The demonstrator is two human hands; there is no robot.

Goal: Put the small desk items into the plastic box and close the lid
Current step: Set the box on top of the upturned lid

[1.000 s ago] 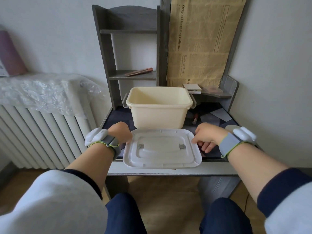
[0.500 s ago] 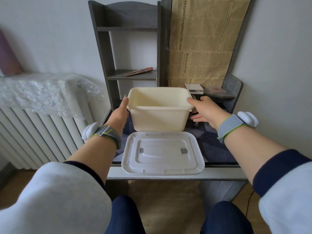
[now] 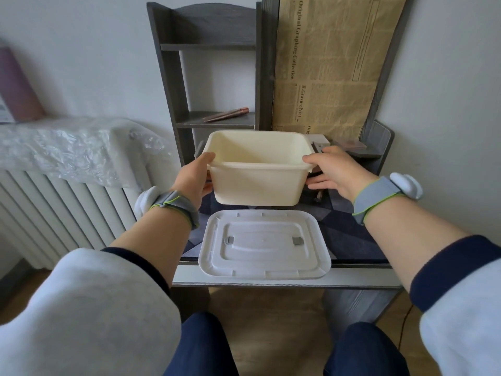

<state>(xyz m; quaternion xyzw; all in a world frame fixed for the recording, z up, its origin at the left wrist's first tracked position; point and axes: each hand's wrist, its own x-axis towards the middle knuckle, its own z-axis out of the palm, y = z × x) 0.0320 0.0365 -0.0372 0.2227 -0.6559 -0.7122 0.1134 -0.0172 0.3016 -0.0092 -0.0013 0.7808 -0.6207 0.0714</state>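
Note:
The cream plastic box stands open in the middle of the dark desk, and I see nothing inside it. My left hand grips its left rim and side. My right hand grips its right rim, thumb on top. The white lid lies flat in front of the box, at the desk's front edge. A small brown item shows on the desk right of the box, partly hidden under my right hand. A copper pen-like item lies on the shelf behind.
A dark shelf unit rises behind the box. Brown printed paper leans at the back right, with small flat boxes on a ledge below it. A radiator under plastic wrap stands to the left.
Both hands left the lid at the desk's front, reached forward and closed on the two sides of the box. The lid stays flat where it was.

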